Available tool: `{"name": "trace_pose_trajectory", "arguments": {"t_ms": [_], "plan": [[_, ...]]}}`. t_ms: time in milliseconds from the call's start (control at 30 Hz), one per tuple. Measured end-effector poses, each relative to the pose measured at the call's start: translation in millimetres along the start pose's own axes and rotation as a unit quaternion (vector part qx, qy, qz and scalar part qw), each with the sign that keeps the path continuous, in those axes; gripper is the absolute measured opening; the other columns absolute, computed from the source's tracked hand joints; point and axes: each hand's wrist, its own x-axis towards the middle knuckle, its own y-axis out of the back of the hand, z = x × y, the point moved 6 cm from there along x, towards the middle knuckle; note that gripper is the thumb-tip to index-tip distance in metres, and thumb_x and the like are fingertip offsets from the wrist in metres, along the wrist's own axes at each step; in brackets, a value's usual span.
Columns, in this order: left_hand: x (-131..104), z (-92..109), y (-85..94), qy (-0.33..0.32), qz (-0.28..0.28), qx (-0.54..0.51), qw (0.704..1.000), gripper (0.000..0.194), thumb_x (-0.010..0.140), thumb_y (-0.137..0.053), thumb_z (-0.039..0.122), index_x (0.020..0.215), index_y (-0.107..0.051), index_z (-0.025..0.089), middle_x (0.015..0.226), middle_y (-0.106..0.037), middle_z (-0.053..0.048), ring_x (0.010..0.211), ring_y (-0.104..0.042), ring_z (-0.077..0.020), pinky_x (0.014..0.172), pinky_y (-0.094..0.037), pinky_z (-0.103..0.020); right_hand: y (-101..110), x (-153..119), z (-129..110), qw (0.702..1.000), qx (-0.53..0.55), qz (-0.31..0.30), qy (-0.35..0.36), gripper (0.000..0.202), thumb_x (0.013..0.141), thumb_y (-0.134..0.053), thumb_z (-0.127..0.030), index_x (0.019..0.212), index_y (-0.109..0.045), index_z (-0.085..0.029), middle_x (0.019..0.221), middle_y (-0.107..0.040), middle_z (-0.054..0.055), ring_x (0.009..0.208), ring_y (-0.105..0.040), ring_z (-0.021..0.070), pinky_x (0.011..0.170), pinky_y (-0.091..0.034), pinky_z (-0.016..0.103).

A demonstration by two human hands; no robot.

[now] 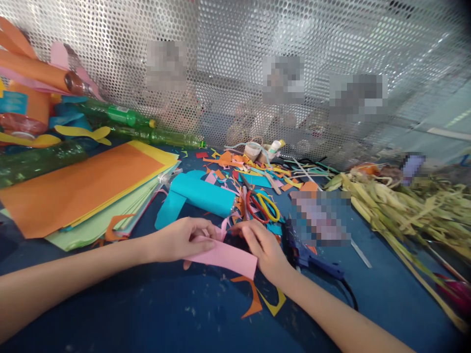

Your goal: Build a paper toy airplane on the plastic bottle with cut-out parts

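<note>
On the near side of the turquoise tube (pixel 206 193), the left hand (pixel 184 238), pink strip (pixel 224 257) and right hand (pixel 265 247) occupy the space. Nearer still, the blue table (pixel 147 314) gives wide room for passing, with 2 paper scraps (pixel 254 300) at its right. Right of the tube, scissor handles (pixel 270 208) stand in the way, then the glue gun (pixel 312 260). Farther right is 1 lane, which a thin white strip (pixel 360 252) crosses, before the dry leaves (pixel 397 211). Left of the tube, the paper stack (pixel 81 189) blocks.
</note>
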Motion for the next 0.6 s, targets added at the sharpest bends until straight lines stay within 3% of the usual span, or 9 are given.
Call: {"name": "trace_pose_trajectory", "arguments": {"t_ms": [100, 233, 333, 433, 533, 600], "plan": [[1, -1, 2.7, 0.008, 0.035, 0.021, 0.999, 0.026, 0.086, -0.046, 0.043, 0.095, -0.051, 0.020, 0.067, -0.061, 0.003, 0.040, -0.054, -0.0088, 0.038, -0.038, -0.017, 4, -2, -3, 0.999, 0.047, -0.025, -0.007, 0.042, 0.097, -0.025, -0.033, 0.094, -0.065, -0.020, 0.087, -0.066, 0.006, 0.081, -0.060, 0.0176, 0.073, -0.046, 0.031], [-1, 6, 1.8, -0.006, 0.043, 0.043, 0.998, 0.023, 0.086, -0.047, 0.039, 0.096, -0.053, 0.018, 0.072, -0.065, 0.000, 0.048, -0.059, -0.0110, 0.043, -0.041, -0.019, 4, -1, -10, 0.999, -0.016, -0.049, -0.010, 0.018, 0.085, -0.053, -0.031, 0.088, -0.068, -0.020, 0.085, -0.068, 0.003, 0.080, -0.061, 0.0185, 0.071, -0.046, 0.029], [-7, 13, -10.7, -0.006, -0.034, 0.041, 0.999, 0.020, 0.083, -0.051, 0.034, 0.083, -0.059, 0.016, 0.075, -0.067, -0.001, 0.063, -0.064, -0.0134, 0.054, -0.046, -0.019, 1, 0, -2, 0.996, -0.015, -0.054, -0.067, 0.015, 0.085, -0.053, -0.026, 0.091, -0.067, -0.022, 0.083, -0.068, 0.001, 0.071, -0.061, 0.0157, 0.063, -0.046, 0.026], [-13, 11, -25.7, 0.028, -0.120, -0.018, 0.992, 0.019, 0.083, -0.052, 0.031, 0.087, -0.061, 0.015, 0.085, -0.071, -0.005, 0.068, -0.066, -0.0142, 0.061, -0.051, -0.022, 3, 3, 6, 0.997, 0.003, -0.036, -0.074, 0.023, 0.089, -0.043, -0.023, 0.097, -0.065, -0.023, 0.090, -0.065, 0.003, 0.078, -0.061, 0.0154, 0.065, -0.048, 0.025], [-10, 11, -27.4, 0.006, -0.115, -0.041, 0.992, 0.018, 0.083, -0.053, 0.029, 0.089, -0.059, 0.013, 0.085, -0.071, -0.007, 0.064, -0.067, -0.0134, 0.064, -0.053, -0.024, 9, 5, 7, 0.998, -0.011, -0.011, -0.062, 0.027, 0.086, -0.041, -0.013, 0.098, -0.062, -0.022, 0.101, -0.062, 0.004, 0.096, -0.058, 0.0173, 0.077, -0.047, 0.028], [-6, 9, -23.1, -0.005, -0.091, -0.071, 0.993, 0.019, 0.084, -0.052, 0.031, 0.087, -0.059, 0.013, 0.081, -0.071, -0.007, 0.060, -0.066, -0.0127, 0.063, -0.053, -0.025, 12, 4, 7, 0.996, -0.015, -0.011, -0.084, 0.025, 0.080, -0.044, -0.009, 0.095, -0.061, -0.021, 0.097, -0.063, 0.004, 0.093, -0.059, 0.0178, 0.075, -0.047, 0.028]]}}
